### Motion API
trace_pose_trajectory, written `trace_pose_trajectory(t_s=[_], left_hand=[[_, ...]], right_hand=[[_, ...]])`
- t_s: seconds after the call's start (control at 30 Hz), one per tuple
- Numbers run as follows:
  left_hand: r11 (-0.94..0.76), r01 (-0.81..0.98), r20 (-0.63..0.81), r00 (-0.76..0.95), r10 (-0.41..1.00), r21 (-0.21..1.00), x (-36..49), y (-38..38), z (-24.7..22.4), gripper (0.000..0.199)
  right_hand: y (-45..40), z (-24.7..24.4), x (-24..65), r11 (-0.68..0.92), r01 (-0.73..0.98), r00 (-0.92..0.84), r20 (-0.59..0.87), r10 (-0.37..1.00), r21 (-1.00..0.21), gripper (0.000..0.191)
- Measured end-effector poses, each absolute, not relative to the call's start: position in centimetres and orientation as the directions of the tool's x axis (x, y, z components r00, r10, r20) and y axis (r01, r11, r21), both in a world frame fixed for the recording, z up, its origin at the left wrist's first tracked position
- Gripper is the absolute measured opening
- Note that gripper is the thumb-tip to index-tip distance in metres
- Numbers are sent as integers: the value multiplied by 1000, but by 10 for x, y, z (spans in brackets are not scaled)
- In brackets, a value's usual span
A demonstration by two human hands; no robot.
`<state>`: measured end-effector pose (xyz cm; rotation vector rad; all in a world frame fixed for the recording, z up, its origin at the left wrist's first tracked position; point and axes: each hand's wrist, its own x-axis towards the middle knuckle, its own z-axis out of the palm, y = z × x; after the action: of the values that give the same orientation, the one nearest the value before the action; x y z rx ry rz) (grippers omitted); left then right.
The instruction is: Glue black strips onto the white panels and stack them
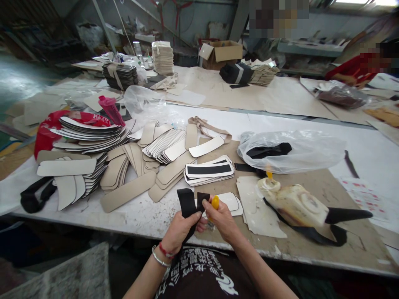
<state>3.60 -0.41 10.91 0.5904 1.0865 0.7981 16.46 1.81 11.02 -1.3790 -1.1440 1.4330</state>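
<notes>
My left hand (180, 229) is closed around a black fabric strip (186, 199), held over the near edge of the table. My right hand (223, 216) pinches another black end (202, 199) between thumb and finger, close to the left thumb. A yellow handle (215, 202) also sticks out of the right hand; the tool's other end is mostly hidden. Just beyond lies a stack of white rounded panels (202, 179), the top one bearing a black strip (209, 169). More white panels (229, 202) lie partly behind the right hand.
Beige and white panels (127, 193) are fanned across the left. On the right sit a stained plastic container (304, 203) with a yellow stick (269, 172), paper sheets (257, 207) and a clear bag (318, 151). A co-worker in red (355, 68) is at far right.
</notes>
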Motion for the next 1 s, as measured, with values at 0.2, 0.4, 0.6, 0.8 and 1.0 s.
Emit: trace_pose_trajectory(t_s=[0.2,0.4,0.6,0.8,1.0], left_hand=[[665,-165,-636,198,746,728,28,-15,93,43],[630,-280,-665,-42,746,724,2,-32,64,36],[609,-164,-630,-216,746,776,5,-19,28,33],[610,-17,-594,-254,764,792,8,-1,13,21],[636,-8,-618,-244,747,772,4,2,9,14]], right_hand=[[35,132,222,-258,-215,43,-273,961,-942,31],[25,160,324,-291,89,135,-278,951,-953,27],[29,143,290,-22,652,-402,-370,838,-758,25],[60,99,194,222,813,-527,-517,674,-539,25],[80,65,156,250,843,-516,-583,628,-477,25]])
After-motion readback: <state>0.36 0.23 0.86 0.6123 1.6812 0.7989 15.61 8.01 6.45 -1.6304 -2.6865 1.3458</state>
